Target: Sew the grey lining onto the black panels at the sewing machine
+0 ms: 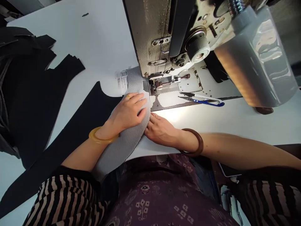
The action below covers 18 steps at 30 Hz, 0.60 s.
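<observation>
A curved piece of grey mesh fabric [122,147] runs from the sewing machine's needle area down toward my lap. My left hand [129,111] lies on top of it, fingers stretched out and slightly apart, just left of the presser foot [154,86]. At the fabric's right edge, my right hand [161,128] has its fingers curled and closed on the rim; some fingertips are hidden beneath the cloth. Above both hands stands the sewing machine [152,40], threaded with dark thread.
Dark cut fabric pieces [35,88] are piled on the left of the white table [98,37], and one long dark piece [77,125] lies under my left forearm. Blue-handled thread snips [204,99] rest right of the needle. A lamp with a translucent shade [261,62] hangs at upper right.
</observation>
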Each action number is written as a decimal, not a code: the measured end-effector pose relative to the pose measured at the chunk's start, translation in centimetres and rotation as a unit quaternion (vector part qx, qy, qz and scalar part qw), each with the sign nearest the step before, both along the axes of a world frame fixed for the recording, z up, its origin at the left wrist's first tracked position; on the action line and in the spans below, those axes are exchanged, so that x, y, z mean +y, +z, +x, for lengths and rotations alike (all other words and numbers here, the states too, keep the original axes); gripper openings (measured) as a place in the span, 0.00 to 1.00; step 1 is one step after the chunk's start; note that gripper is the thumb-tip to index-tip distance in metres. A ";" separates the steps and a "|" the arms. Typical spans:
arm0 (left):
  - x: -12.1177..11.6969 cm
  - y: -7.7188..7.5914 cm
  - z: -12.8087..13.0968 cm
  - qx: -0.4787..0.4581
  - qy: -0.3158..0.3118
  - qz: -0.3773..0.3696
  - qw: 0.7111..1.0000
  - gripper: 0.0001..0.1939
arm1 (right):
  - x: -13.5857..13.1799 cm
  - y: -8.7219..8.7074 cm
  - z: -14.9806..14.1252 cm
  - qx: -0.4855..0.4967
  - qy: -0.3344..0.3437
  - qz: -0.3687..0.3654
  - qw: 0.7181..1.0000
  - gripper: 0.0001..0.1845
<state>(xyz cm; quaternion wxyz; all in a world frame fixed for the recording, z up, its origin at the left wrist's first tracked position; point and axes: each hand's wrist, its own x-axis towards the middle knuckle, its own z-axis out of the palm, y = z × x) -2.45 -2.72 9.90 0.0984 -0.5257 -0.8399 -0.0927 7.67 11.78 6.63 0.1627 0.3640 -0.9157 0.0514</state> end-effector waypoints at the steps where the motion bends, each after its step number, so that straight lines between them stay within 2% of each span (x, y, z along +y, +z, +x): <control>1: 0.0 0.0 0.0 0.001 0.001 -0.001 1.000 0.15 | 0.0 0.0 0.0 0.001 -0.002 0.003 1.000 0.18; 6: 0.9 -0.1 0.1 -0.006 0.002 0.002 1.000 0.14 | 0.8 -0.1 0.1 0.075 -0.013 -0.013 0.997 0.16; 12: 3.0 -0.4 -0.4 -0.030 0.025 -0.011 0.999 0.14 | 3.1 -0.2 -0.6 0.046 -0.007 0.030 0.998 0.17; 18: 3.9 -0.2 -0.6 -0.044 0.034 -0.031 0.998 0.14 | 3.9 -0.6 -0.9 0.130 -0.022 0.012 0.991 0.18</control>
